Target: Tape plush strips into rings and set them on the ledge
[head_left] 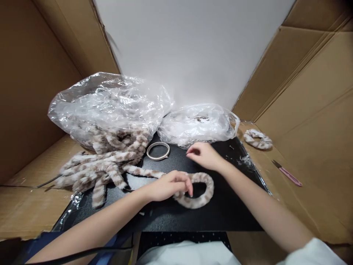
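Observation:
A fluffy beige-and-white spotted plush ring (207, 197) lies on the black work mat. My left hand (168, 187) is closed over its left side, fingers curled on the plush; the part beneath the hand is hidden. Just above and beyond the ring is my right hand (205, 155), thumb and fingers drawn together in a pinch. Whatever its fingertips hold, if anything, is too small to make out. A plush strip (143, 171) runs leftward from behind my left hand toward a pile of similar plush strips (110, 162).
A large clear plastic bag (110, 99) covers part of the pile. Beside it are a tape roll (158, 151) and a white plastic bag (193, 127) containing small dark pieces. Rightward, a finished-looking plush ring (257, 140) and pink-handled snips (288, 173) lie on cardboard. Cardboard walls (311, 81) flank both sides.

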Demonstrator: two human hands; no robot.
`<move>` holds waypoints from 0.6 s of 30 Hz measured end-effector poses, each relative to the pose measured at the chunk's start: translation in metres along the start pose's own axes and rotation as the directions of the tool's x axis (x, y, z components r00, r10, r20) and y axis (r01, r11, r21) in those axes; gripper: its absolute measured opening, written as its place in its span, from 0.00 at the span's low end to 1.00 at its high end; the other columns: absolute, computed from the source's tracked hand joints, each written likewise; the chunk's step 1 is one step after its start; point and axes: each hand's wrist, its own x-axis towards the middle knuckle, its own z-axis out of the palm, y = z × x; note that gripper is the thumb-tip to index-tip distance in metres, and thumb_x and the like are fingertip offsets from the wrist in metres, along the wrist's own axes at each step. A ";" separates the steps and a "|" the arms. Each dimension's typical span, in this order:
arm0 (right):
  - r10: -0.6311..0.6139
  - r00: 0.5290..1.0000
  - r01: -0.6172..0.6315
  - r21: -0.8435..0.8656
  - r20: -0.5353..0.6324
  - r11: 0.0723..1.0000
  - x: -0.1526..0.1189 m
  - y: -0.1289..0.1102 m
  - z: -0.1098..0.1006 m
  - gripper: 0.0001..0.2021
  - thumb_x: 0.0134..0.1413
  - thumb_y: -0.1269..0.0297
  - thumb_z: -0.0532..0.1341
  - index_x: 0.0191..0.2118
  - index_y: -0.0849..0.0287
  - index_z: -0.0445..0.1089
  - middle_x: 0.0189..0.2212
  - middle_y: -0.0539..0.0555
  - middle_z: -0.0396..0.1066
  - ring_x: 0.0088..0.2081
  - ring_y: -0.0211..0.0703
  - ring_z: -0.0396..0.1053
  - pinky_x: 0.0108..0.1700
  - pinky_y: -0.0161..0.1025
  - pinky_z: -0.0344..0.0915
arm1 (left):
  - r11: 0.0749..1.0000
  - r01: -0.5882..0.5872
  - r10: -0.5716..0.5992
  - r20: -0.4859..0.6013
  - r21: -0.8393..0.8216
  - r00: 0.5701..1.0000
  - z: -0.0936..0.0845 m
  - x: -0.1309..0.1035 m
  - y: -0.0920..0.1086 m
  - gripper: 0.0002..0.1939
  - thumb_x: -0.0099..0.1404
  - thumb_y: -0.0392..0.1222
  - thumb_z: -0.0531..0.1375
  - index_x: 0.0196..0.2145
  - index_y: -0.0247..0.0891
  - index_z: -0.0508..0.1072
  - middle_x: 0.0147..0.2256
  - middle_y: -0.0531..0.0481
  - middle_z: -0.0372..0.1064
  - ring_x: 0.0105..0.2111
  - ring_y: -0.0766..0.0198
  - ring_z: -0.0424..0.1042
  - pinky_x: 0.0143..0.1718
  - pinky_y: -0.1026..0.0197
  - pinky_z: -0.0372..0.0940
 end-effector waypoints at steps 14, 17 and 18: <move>0.201 0.980 -0.199 0.069 -0.017 0.978 0.050 -0.037 0.085 0.05 0.49 0.60 0.67 0.30 0.55 0.76 0.29 0.48 0.76 0.35 0.40 0.70 0.42 0.41 0.51 | 0.022 0.675 0.042 -0.675 0.737 0.736 -0.062 -0.041 0.014 0.19 0.67 0.47 0.49 0.37 0.38 0.78 0.34 0.39 0.78 0.37 0.48 0.77 0.28 0.60 0.61; 0.185 0.982 -0.182 0.080 -0.032 0.980 0.049 -0.040 0.089 0.05 0.51 0.61 0.66 0.29 0.56 0.76 0.28 0.49 0.75 0.36 0.42 0.69 0.42 0.42 0.50 | -0.007 0.695 0.051 -0.694 0.719 0.718 -0.064 -0.035 0.012 0.19 0.66 0.46 0.48 0.34 0.37 0.78 0.32 0.40 0.77 0.35 0.49 0.77 0.27 0.60 0.60; 0.169 0.985 -0.166 0.087 -0.032 0.982 0.048 -0.040 0.088 0.06 0.51 0.61 0.66 0.28 0.56 0.76 0.27 0.49 0.75 0.36 0.42 0.69 0.43 0.42 0.50 | -0.010 0.696 0.074 -0.694 0.718 0.717 -0.063 -0.036 0.013 0.19 0.66 0.46 0.48 0.34 0.37 0.78 0.32 0.40 0.77 0.34 0.50 0.77 0.27 0.61 0.59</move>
